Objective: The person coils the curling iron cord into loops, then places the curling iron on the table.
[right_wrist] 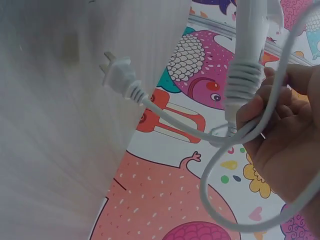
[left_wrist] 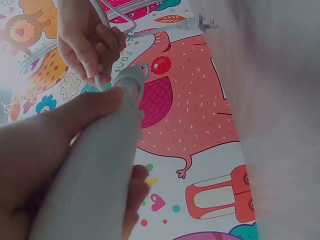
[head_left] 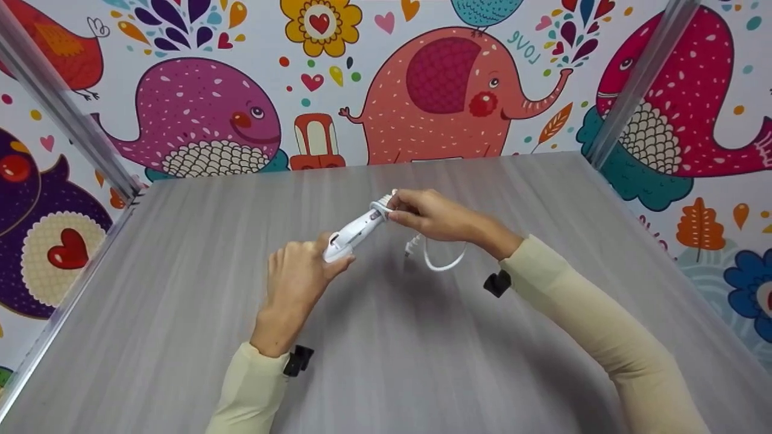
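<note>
My left hand (head_left: 295, 274) grips the thick end of a white wand-shaped hair iron (head_left: 353, 235), held tilted above the table. In the left wrist view the thumb lies along its body. White power cord (right_wrist: 207, 187) is wound in several turns around the iron's far end, seen in the right wrist view. There, my right hand (right_wrist: 280, 120) pinches the cord between thumb and fingers, close beside the turns. A loose loop of cord hangs below that hand, and the two-pin plug (right_wrist: 119, 76) dangles free from its end.
A grey wood-grain table (head_left: 199, 271) lies under both hands. Walls printed with cartoon animals (head_left: 446, 108) stand behind and at the sides, with metal posts (head_left: 639, 84) at the back corners. Black wrist mounts (head_left: 497, 283) sit at the sleeve cuffs.
</note>
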{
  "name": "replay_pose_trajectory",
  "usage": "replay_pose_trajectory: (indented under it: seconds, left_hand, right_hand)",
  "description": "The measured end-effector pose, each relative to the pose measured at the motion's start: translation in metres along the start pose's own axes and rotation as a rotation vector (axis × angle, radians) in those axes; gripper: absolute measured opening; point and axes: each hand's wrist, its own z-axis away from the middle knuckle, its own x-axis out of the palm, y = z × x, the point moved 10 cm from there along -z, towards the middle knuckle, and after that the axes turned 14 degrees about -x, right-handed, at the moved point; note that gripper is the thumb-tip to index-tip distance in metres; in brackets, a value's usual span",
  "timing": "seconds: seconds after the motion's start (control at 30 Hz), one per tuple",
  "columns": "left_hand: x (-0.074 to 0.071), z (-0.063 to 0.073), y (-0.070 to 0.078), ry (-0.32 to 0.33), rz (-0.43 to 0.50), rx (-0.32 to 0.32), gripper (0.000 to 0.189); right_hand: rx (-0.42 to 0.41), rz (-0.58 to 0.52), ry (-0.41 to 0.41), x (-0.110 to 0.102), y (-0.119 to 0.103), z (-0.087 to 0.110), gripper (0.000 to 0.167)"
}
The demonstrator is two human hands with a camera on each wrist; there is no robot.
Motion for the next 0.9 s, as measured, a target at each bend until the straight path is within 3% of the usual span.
replay_pose_trajectory:
  seconds: [0.2, 0.5, 0.7, 0.9]
  left_hand:
    - [-0.008, 0.000, -0.002, 0.084, 0.047, -0.015, 0.049]
    - [-0.020, 0.004, 0.005, 0.186, 0.111, 0.048, 0.049]
    - [-0.021, 0.006, 0.008, 0.196, 0.101, 0.071, 0.050]
    - [-0.021, 0.007, 0.011, 0.201, 0.081, 0.091, 0.050]
  right_hand:
    - [-0.003, -0.089, 0.001, 0.004, -0.002, 0.001, 0.016]
    - [0.053, -0.160, -0.134, 0.012, 0.005, 0.001, 0.021]
    - [0.102, -0.146, -0.189, 0.016, 0.016, 0.003, 0.027]
    - [0.085, -0.118, -0.175, 0.015, 0.019, 0.003, 0.025]
